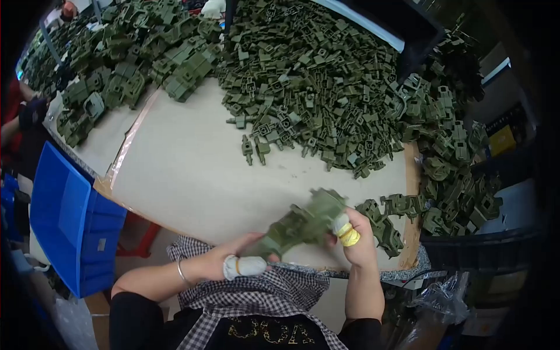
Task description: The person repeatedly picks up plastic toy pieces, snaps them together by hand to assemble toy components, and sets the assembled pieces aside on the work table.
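Over the near edge of the table (186,166), we have a green part (298,224) between our two hands, slanting from low on the left to higher on the right. It is blurred, so we cannot make out its finer shape, nor tell whether it is one piece or several joined. Our left hand (230,254) is closed about the lower end, its thumb in a white cover (247,266) with a tan band. Our right hand (360,238) is curled about the upper end, its thumb wrapped in white and yellow tape (348,234).

Just right of that hand, a few loose castings (387,233) lie near the table's right edge. Beyond our hands, past a bare stretch of tabletop, we see a broad heap (315,93) of small green pieces, two of them lying just off its near edge. Larger pieces (182,73) are piled to the far left, and more (452,175) are massed on the right above a black crate (484,252). On our left, below the table, a blue bin (61,216) stands tilted; near it, a co-worker's dark-gloved hand (33,112) shows. We wear a checked apron (251,297) and, on the left wrist, a bracelet (182,272).
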{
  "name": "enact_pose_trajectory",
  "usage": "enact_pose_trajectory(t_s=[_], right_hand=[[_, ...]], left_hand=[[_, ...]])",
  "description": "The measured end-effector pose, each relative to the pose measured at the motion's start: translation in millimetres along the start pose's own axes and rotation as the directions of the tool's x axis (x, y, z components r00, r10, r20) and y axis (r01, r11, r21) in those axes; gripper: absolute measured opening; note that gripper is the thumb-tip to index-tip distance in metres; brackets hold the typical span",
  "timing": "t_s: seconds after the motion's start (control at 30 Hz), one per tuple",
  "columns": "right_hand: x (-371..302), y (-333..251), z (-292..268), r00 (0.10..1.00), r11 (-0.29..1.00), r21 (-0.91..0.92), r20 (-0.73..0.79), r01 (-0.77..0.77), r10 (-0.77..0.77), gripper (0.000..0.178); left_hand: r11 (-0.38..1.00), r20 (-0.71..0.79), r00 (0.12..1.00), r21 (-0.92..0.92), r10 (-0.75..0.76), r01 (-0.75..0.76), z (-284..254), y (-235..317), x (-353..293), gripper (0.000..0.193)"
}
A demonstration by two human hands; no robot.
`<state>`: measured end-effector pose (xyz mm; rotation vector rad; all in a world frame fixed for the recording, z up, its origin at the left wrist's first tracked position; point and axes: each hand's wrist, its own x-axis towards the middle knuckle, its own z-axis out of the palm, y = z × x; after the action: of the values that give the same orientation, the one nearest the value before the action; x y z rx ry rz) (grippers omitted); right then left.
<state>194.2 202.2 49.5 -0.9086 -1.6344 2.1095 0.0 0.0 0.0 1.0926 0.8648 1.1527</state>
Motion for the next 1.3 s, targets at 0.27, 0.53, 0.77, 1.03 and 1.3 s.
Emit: enact_pose_trajectory(t_s=[0.27,0.53,0.77,1.03,1.3], right_hand=[[94,4,-13,0.712,0.288,-0.943,-0.318,-0.168,-0.627,0.030],[10,-14,11,0.809,0.506,-0.793,-0.031,0.338,-0.588,0.027],[-38,-21,59,0.713,-0.022,-0.797,0.552,0.604,-0.433,0.038],[-37,-34,66,0.536,-0.687,-0.533,0.809,0.494,-0.242,0.037],[-34,-1,66,0.664,0.081,-0.773,0.481,0.630,-0.573,0.036]], left_hand=[[0.633,-0.275,0.898,-0.774,-0.344,0.005,-1,6,-7,0.054],[0.692,-0.364,0.905,-0.712,-0.220,-0.118,3,4,-13,0.055],[0.761,-0.398,0.897,-0.637,-0.192,-0.120,15,7,-2,0.055],[0.974,-0.583,0.809,-0.215,-0.069,-0.072,32,8,6,0.041],[0.979,-0.579,0.804,-0.047,0.136,-0.199,36,5,18,0.058]])
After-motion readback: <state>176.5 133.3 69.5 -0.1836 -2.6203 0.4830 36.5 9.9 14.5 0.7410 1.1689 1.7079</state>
